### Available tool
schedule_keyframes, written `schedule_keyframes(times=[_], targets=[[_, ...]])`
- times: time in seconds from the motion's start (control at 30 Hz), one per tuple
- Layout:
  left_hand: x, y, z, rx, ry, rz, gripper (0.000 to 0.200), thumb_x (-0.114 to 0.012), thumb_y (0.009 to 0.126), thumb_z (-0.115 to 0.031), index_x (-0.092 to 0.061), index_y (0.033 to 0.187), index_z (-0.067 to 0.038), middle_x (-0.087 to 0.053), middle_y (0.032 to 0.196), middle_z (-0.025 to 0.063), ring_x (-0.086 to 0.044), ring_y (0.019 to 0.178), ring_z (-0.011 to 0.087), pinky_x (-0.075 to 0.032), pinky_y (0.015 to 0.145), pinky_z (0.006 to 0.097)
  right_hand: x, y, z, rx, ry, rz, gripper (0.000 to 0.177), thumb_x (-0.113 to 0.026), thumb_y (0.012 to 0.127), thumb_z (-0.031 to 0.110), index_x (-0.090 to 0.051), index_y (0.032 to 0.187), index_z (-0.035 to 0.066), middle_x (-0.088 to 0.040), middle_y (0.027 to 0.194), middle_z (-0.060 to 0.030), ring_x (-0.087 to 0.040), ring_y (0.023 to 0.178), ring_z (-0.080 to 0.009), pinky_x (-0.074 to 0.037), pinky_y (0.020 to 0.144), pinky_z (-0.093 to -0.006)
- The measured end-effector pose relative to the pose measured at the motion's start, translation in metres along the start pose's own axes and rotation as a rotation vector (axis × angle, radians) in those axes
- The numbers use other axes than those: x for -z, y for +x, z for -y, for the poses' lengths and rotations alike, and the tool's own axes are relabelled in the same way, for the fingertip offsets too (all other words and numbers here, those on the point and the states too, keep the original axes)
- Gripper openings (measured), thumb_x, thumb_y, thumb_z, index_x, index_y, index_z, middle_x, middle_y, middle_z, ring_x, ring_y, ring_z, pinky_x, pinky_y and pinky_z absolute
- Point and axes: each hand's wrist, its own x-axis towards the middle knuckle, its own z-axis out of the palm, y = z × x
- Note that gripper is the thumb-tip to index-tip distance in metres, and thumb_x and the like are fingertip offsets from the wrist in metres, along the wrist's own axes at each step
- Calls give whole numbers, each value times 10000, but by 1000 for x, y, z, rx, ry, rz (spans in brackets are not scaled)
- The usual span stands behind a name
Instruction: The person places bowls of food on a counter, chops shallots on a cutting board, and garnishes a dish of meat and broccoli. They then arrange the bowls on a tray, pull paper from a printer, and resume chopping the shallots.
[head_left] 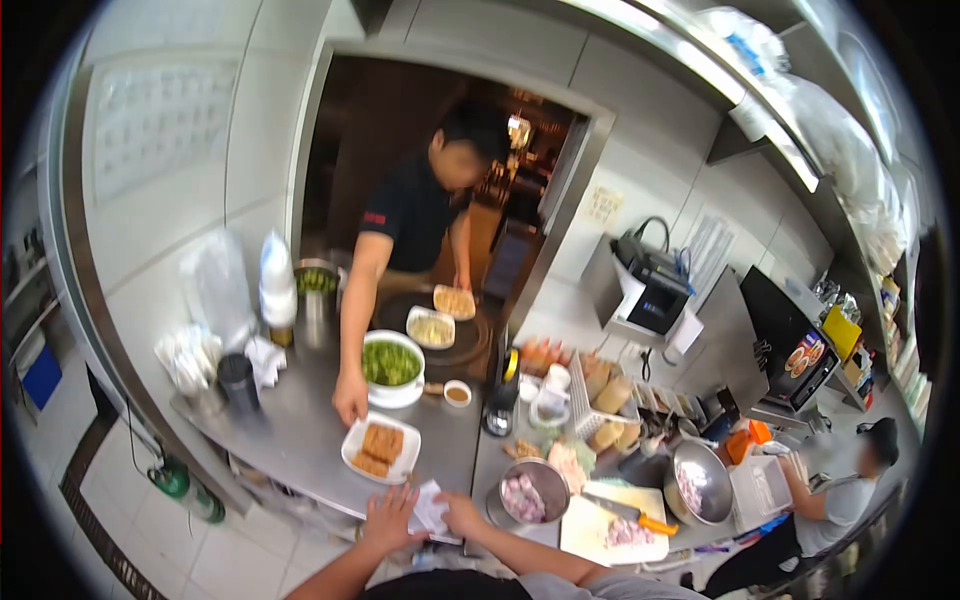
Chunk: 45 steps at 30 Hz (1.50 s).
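My left hand [392, 518] lies at the front edge of the steel counter with its fingers spread, beside a white sheet that looks like paper [429, 508]. My right hand [462, 516] is closed on the right side of that paper. Just beyond my left hand is a white plate [409, 466] with browned, fried-looking pieces [382, 442] on it. A co-worker's hand [350, 396] touches the plate's far edge. Behind it stands a white bowl of green food [391, 364], with a small cup of brown sauce [457, 394] to its right.
A metal bowl of pinkish chopped pieces [524, 498] sits to my right, near a cutting board [585, 530] with an orange-handled knife [655, 524]. The co-worker [420, 210] leans in through the opening. Another person [840, 500] stands far right. A black cup [238, 382] stands left.
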Motion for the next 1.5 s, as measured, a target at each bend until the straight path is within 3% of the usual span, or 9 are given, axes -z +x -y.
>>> schedule_keyframes(times=[0.2, 0.27, 0.3, 0.33, 0.4, 0.5, 0.97, 1.13, 1.5], targets=[[-11, 2, 5, -9, -71, -48, 1092, -528, 738, -838, -311, 1525, -113, -285, 1581, 183, -248, 1476, 268, -193, 1126, 585, 234, -2, 79, 468, -318, 134, 487, -603, 765, -20, -650, 1223, 138, -647, 1210, -151, -637, 1085, -333, -501, 930, -426], [-11, 1, 2, -21, -25, -42, 1081, -517, 738, -845, -334, 1519, -119, -287, 1581, 184, -249, 1476, 270, -183, 1130, 571, 382, 8, 159, 80, -223, -304, 480, -592, 880, 47, -548, 1353, 114, -618, 1258, -141, -587, 1176, -286, -463, 984, -386], [-11, 2, 2, -23, -15, -47, 1081, -517, 738, -845, -334, 1519, -119, -287, 1581, 184, -249, 1476, 270, -183, 1130, 571, 455, 11, 190, 338, 411, -468, 401, -557, 927, 50, -569, 1327, 83, -624, 1247, -132, -595, 1150, -244, -457, 990, -382], [-10, 1, 2, -27, -16, -33, 1076, -517, 735, -846, -349, 1513, -122, -292, 1577, 190, -265, 1466, 288, -189, 1124, 567, 519, 9, 219, 424, -449, -943, 361, -550, 936, 42, -602, 1293, 72, -634, 1238, -109, -604, 1129, -201, -462, 973, -344], [-13, 2, 2, -26, -14, -27, 1071, -517, 732, -848, -364, 1507, -125, -297, 1573, 196, -281, 1457, 307, -196, 1118, 564, 632, 41, 243, 1025, 80, -1306, 347, -523, 910, -10, -663, 1220, 58, -686, 1071, -80, -632, 921, -168, -483, 822, -271], [-22, 1, 4, -22, 0, -11, 1065, -537, 718, -847, -395, 1490, -127, -308, 1564, 206, -300, 1441, 323, -195, 1114, 562, 733, 70, 249, 476, 184, -1359, 324, -532, 864, -10, -708, 1135, 22, -713, 966, -98, -626, 759, -129, -484, 691, -283], [-3, -7, -8, 10, -62, 93, 998, -600, 769, -740, -365, 1495, -96, -251, 1586, 205, -267, 1443, 378, -217, 1121, 608, 767, 78, 279, 431, 449, -1191, 235, -538, 879, -18, -728, 1018, -32, -700, 964, -134, -673, 719, -157, -524, 609, -250], [-13, 0, 4, -19, -67, 41, 1040, -585, 728, -794, -392, 1485, -107, -284, 1570, 207, -282, 1437, 357, -197, 1121, 585, 755, 82, 285, 762, 688, -1119, 520, -512, 898, -29, -440, 1412, -59, -561, 1277, -176, -663, 904, -175, -514, 786, -254], [-2, 3, 0, -72, 27, -82, 1073, -598, 690, -816, -447, 1445, -68, -320, 1541, 236, -310, 1410, 370, -183, 1112, 562, 811, 87, 259, 661, 427, -1082, 461, -490, 873, -62, -508, 1333, -93, -589, 1194, -107, -565, 867, -148, -500, 836, -247]])
